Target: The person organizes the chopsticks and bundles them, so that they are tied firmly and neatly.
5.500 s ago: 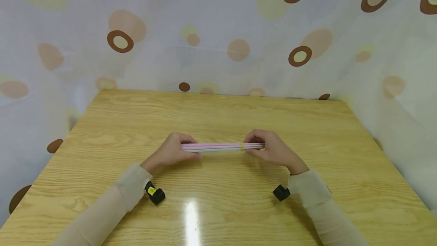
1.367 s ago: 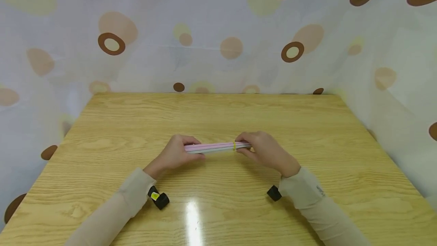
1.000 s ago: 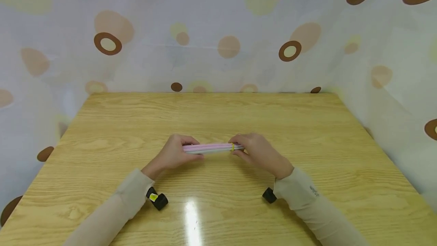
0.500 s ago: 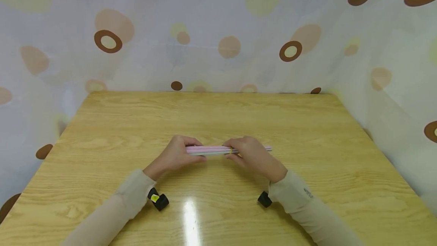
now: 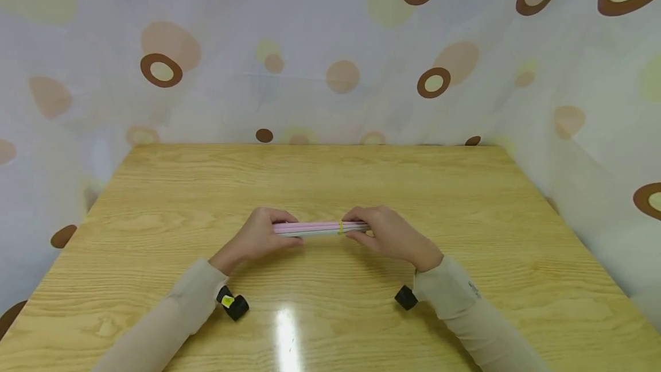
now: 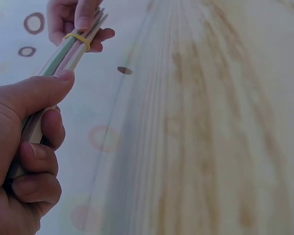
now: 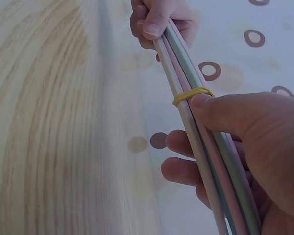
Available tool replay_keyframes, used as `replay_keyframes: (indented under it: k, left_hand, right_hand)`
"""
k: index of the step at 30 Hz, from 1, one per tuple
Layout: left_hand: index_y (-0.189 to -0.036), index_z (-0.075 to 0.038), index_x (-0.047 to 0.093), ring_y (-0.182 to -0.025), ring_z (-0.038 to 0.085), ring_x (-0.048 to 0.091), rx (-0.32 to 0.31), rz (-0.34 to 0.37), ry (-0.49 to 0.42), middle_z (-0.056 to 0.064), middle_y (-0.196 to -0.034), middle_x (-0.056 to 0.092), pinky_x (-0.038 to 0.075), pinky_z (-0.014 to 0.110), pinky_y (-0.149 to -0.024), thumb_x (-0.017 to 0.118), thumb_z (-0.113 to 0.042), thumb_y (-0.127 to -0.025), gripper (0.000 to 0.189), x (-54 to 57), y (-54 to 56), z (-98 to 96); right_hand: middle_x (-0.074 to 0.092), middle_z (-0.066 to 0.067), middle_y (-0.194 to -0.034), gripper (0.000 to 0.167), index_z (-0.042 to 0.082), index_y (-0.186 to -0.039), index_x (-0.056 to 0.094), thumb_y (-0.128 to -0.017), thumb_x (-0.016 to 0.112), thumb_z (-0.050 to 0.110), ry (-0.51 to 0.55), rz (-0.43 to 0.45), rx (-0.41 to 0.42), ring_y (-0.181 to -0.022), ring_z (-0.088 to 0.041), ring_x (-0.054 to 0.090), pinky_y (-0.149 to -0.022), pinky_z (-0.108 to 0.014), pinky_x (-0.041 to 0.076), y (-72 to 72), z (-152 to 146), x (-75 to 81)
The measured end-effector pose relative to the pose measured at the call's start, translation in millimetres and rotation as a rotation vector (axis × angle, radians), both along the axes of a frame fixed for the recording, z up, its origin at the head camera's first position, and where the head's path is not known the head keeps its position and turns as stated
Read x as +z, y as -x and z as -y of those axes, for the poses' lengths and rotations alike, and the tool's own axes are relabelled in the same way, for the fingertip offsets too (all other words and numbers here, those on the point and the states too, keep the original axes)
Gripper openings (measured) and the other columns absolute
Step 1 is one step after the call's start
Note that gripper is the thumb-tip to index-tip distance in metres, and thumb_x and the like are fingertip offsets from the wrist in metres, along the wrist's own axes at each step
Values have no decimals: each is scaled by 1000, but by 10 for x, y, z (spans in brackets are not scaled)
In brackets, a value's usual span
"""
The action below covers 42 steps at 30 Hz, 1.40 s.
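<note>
A bundle of pastel chopsticks (image 5: 315,229) is held level above the table between both hands. My left hand (image 5: 256,236) grips the thicker ends, its fingers curled round them in the left wrist view. Round the bundle, towards the thinner ends, goes a yellow rubber band (image 7: 192,94). My right hand (image 5: 393,237) holds the sticks just beside the band, the thumb tip touching it in the right wrist view. Pink, green and beige chopsticks (image 7: 220,164) pass through that hand. Its index fingertip is hidden behind the bundle there.
A wood-grain table (image 5: 320,177) lies under the hands. Behind it and at both sides hangs a white cloth (image 5: 304,102) with brown and beige spots. Black wrist cameras (image 5: 235,307) are strapped at both sleeves.
The rubber band has slid along the chopsticks towards the left hand, and the right hand has come closer to the left. Over the last half second the right hand shifted slightly back right.
</note>
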State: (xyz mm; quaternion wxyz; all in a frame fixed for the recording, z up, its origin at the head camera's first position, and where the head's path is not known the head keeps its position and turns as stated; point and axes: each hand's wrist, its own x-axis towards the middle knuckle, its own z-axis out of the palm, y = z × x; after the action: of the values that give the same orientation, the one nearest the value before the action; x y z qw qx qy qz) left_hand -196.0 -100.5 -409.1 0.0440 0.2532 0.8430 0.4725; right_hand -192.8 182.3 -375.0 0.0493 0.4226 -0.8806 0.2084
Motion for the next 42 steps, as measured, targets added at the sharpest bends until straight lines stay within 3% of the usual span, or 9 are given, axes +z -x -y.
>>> replay_keyframes:
  k: [8,19,24,27,31,36,42]
  left_hand:
    - [-93,-6,75,-66,11,57,-2,8,-23,7,-86,72,48,25,-58,84,-18,-74,24,1,-1,-24]
    - [-92,-5,75,-67,10,58,-5,7,-19,8,-86,72,49,25,-58,84,-18,-74,24,-11,-52,-32]
    - [-91,-4,75,-66,9,58,-45,-15,-24,6,-84,72,49,24,-60,83,-16,-75,22,-5,-60,-79]
    - [-92,-5,75,-68,8,58,-65,-9,-21,5,-85,72,49,24,-62,83,-18,-76,23,8,-60,-77]
    - [-93,-5,75,-70,9,60,-31,-21,-25,6,-86,72,50,24,-63,83,-17,-75,24,19,-38,-5]
    - [-94,-7,75,-70,9,59,-18,-13,-30,5,-87,73,49,24,-63,84,-17,-75,23,-31,23,61]
    - [-93,-8,75,-69,9,59,-21,-12,-32,4,-85,72,49,24,-62,84,-18,-74,24,-48,38,37]
  right_hand:
    - [71,-3,-92,21,5,-106,66,-90,69,18,-28,-45,-2,-75,-9,65,-70,-26,53,-28,64,34]
    - [71,-6,-88,22,2,-105,64,-88,70,14,-5,-127,9,-65,-7,60,-63,-23,51,-83,128,-60]
    - [71,-3,-85,24,3,-104,65,-85,73,15,10,-171,46,-60,-7,57,-60,-23,48,-113,219,-89]
    - [73,-2,-88,29,6,-105,66,-83,75,23,-9,-227,27,-64,-8,61,-65,-27,49,-119,260,-118]
    - [74,-3,-95,40,6,-112,65,-81,77,29,-25,-296,-39,-70,-10,67,-73,-36,50,-110,237,-125]
    - [74,-2,-89,33,7,-107,67,-81,78,24,-31,-263,-83,-59,-7,61,-70,-36,50,-79,145,-90]
    - [72,0,-83,23,8,-101,68,-83,76,20,-16,-242,-56,-56,-6,55,-62,-30,48,-51,111,-64]
